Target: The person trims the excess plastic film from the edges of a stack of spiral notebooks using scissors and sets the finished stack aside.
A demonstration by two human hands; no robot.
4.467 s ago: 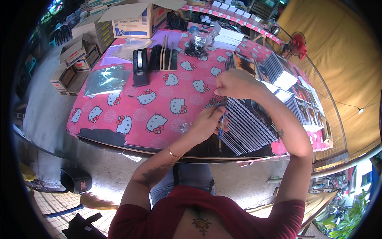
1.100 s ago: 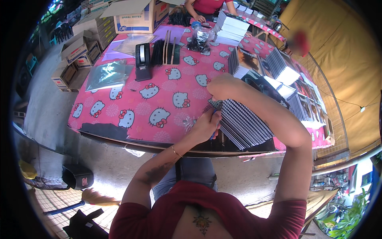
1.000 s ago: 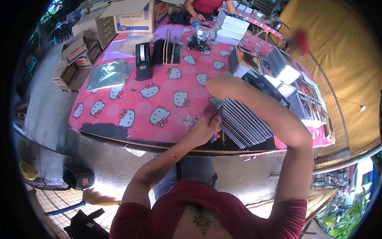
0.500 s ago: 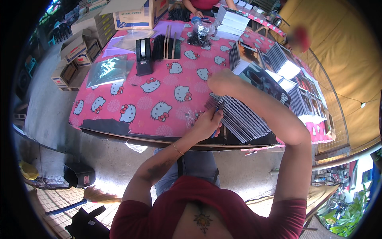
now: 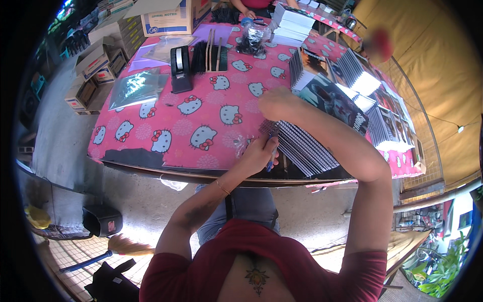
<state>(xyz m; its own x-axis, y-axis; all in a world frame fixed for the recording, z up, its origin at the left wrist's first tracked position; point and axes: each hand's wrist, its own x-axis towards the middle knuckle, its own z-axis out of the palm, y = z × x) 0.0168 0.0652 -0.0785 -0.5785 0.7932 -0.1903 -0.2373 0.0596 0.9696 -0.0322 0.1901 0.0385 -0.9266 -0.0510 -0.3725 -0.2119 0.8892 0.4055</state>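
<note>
A fanned stack of spiral-bound notebooks (image 5: 309, 151) lies at the table's near edge, dark coils facing me. My left hand (image 5: 261, 152) is wrapped round blue-handled pliers (image 5: 271, 162) at the stack's left end. The pliers' jaws are mostly hidden beside the coil ends. Across the far left corner of the stack reaches my right hand (image 5: 276, 103), curled, its fingertips turned away from view. What it pinches, if anything, cannot be made out. Beyond my right forearm lies a notebook with a dark picture cover (image 5: 329, 98).
A black tape dispenser (image 5: 180, 70), clear plastic sleeves (image 5: 138, 89) and black coils (image 5: 203, 56) sit on the pink patterned table cover (image 5: 201, 113). More notebooks (image 5: 359, 78) are piled at right. A cardboard box (image 5: 173, 20) stands at the back, near another person's hand (image 5: 249, 14).
My left hand has drawn slightly left with the pliers, whose jaws show less now. My right hand has shifted slightly left at the stack's corner.
</note>
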